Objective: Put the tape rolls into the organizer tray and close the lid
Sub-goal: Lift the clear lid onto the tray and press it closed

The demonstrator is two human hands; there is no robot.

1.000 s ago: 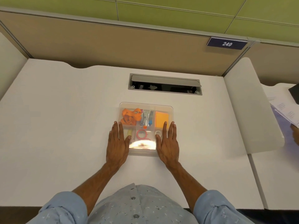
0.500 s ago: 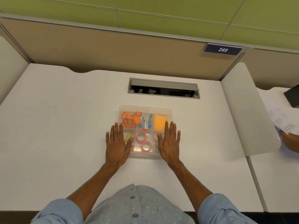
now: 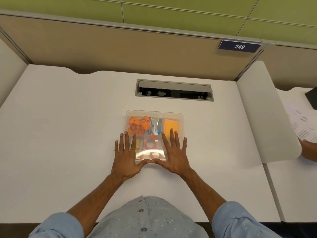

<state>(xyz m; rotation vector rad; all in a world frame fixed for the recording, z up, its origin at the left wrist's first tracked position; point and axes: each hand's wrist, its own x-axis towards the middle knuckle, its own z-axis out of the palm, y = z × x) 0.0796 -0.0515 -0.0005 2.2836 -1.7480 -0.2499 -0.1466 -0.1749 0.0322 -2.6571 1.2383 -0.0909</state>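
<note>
A clear plastic organizer tray (image 3: 171,114) sits mid-desk with its transparent lid lying flat on top. Through the lid I see two red tape rolls (image 3: 151,143) in the near middle compartment, the nearer one partly washed out by glare. My left hand (image 3: 126,157) lies flat on the lid's near left part, fingers spread. My right hand (image 3: 174,154) lies flat on the near right part, fingers spread. The two thumbs meet at the tray's near edge. Neither hand holds anything.
Orange strap (image 3: 137,125), stapler (image 3: 154,127) and orange notepad (image 3: 171,127) fill the far compartments. A yellow item (image 3: 137,145) lies near left. A cable slot (image 3: 175,91) opens in the desk behind the tray. Another person's hand (image 3: 308,150) and papers (image 3: 301,121) are at right.
Both hands slid toward me and inward along the lid; the thumbs now touch at the near edge. Glare has returned over the near compartment.
</note>
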